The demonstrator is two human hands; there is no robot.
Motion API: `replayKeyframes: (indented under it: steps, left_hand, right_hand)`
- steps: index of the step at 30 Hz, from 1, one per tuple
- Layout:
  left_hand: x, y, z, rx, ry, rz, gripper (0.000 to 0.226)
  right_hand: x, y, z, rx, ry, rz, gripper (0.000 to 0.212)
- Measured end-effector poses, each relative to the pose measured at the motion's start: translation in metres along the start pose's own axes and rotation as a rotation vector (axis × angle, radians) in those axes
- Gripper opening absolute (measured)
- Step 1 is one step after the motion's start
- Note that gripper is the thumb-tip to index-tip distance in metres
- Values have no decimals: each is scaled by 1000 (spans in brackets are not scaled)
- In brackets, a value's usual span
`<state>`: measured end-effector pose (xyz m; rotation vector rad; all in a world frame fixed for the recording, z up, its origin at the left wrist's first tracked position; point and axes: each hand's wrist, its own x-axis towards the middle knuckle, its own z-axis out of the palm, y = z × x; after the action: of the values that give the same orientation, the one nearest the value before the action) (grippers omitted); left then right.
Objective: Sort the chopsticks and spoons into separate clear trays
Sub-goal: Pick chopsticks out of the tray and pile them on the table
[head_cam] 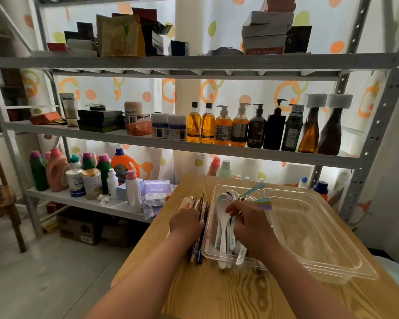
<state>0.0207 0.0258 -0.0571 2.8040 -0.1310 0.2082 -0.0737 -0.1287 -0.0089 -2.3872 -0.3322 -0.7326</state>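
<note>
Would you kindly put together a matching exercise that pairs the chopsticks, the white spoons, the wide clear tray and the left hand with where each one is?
1 chopsticks
2 white spoons
3 wide clear tray
4 left hand

A in the narrow clear tray
B on top of the chopsticks
C on the table, left of both trays
D right of the narrow clear tray

Pairs: 1-C, 2-A, 3-D, 4-B

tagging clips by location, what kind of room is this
Likely a home storage room: metal shelving rack holding detergent bottles and pump bottles, cardboard boxes on the floor beneath.
</note>
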Motion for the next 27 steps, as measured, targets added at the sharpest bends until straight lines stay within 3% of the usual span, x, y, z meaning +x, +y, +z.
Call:
replayKeyframes:
  steps: [14,22,27]
  left_hand:
    - [-3,0,8,57,16,62,36]
    - [0,10,-9,-215,76,-38,26]
    - [0,40,-21,-379,-12,-68,46]
  right_hand:
    - [-6,5,-3,-81,-244,-2,17]
    - [-9,0,-17,-188,-488,47,11]
    - [-4,5,-35,-321,-642,172,10]
